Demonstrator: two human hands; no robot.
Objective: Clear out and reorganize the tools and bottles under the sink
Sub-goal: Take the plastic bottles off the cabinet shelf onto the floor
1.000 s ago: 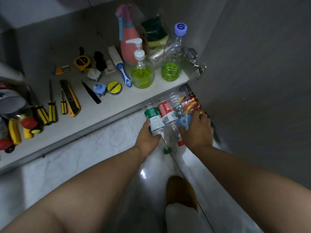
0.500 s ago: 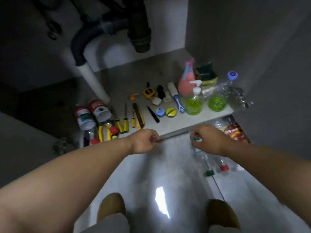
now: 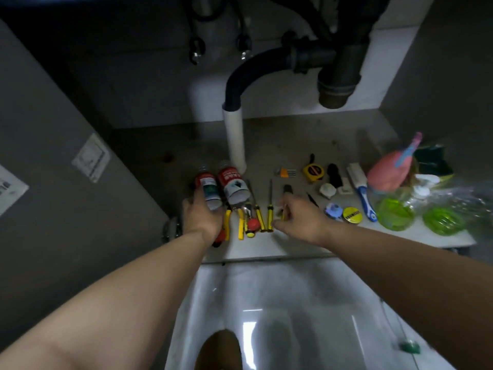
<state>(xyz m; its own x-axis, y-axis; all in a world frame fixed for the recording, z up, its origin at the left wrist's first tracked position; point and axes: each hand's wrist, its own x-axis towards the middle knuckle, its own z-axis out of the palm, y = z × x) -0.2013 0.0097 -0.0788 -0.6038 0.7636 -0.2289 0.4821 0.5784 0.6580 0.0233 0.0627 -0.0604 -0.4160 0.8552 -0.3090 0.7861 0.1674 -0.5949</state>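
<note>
Lying on the cabinet floor (image 3: 280, 140) beside the pipe (image 3: 234, 140), the bottles (image 3: 232, 186) looked light, slick, crushable, best taken round the label; left hand (image 3: 202, 220) covered one, right hand (image 3: 301, 220) hovered by the screwdrivers (image 3: 262, 217), grips unclear.

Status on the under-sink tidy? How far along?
Looks done: screwdrivers and tape measure laid out in rows, green soap bottles grouped right. In hand: left hand on the green-label bottle, right hand beside the screwdrivers, grips blurred. Left: a green cap lies outside on the tiles.
</note>
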